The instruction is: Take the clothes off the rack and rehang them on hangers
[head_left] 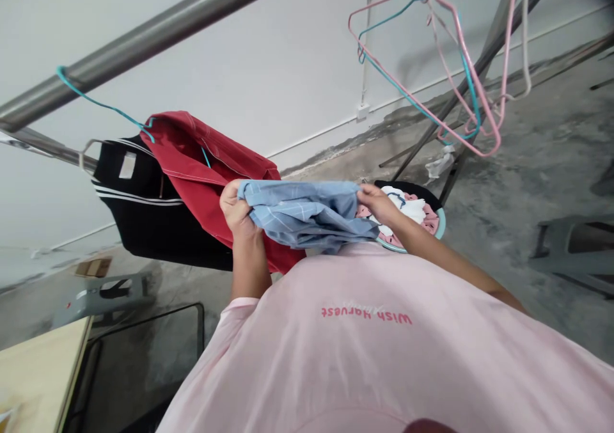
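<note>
A light blue checked garment (307, 209) is stretched sideways in front of my chest, bunched into folds, so its exact kind is unclear. My left hand (236, 208) is closed around its left end. At the other end, my right hand (377, 203) pinches the upper edge. Beyond my left hand, a red jacket (192, 158) hangs on a turquoise hanger (103, 100). A black garment with white stripes (144, 228) hangs beside it. Behind my right forearm, a basin (441, 223) with a pale green rim holds pink patterned and white cloth (407, 206).
A metal rail (144, 43) crosses the upper left. Several pink, turquoise and white hangers (460, 68) dangle at the upper right. Grey stools stand at the right (575, 247) and left (110, 292). A light wooden tabletop (43, 369) fills the lower left corner.
</note>
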A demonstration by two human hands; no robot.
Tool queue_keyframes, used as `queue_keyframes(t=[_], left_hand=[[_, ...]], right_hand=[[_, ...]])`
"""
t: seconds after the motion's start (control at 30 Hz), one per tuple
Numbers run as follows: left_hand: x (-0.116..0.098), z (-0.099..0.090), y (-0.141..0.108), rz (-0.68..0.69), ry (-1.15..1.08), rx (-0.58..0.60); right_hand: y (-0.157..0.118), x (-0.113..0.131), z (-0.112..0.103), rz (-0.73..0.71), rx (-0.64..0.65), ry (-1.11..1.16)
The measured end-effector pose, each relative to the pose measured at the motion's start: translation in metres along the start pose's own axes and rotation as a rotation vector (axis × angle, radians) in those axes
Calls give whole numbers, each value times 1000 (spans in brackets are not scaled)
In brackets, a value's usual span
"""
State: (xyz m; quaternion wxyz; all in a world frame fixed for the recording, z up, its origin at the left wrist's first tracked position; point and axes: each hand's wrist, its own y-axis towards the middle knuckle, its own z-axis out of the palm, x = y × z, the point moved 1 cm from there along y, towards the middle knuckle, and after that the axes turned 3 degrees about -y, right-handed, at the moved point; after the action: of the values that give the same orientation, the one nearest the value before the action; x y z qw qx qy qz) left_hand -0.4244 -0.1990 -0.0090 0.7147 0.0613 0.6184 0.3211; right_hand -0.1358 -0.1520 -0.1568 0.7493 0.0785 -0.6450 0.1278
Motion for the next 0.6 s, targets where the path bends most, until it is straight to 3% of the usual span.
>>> queue_keyframes(t=[0.07, 0.13, 0.3, 0.4, 0.5, 0.6], left_hand=[[3, -7, 3, -19, 15, 40], [7, -13, 6, -55, 39, 45], [19, -21, 14, -78, 40, -117], [23, -22, 16, -60, 82, -126], [24, -22, 17, 42, 320, -13], [31, -25, 16, 179, 694, 215]], right_hand=[[5, 14, -12, -42, -180, 149], [4, 28, -19, -120, -264, 218], [-23, 47, -12, -169, -141, 132], [-34, 57, -3, -147, -140, 163], [-37, 81, -7, -265, -283, 374], [-50, 118, -21, -455, -389, 557]])
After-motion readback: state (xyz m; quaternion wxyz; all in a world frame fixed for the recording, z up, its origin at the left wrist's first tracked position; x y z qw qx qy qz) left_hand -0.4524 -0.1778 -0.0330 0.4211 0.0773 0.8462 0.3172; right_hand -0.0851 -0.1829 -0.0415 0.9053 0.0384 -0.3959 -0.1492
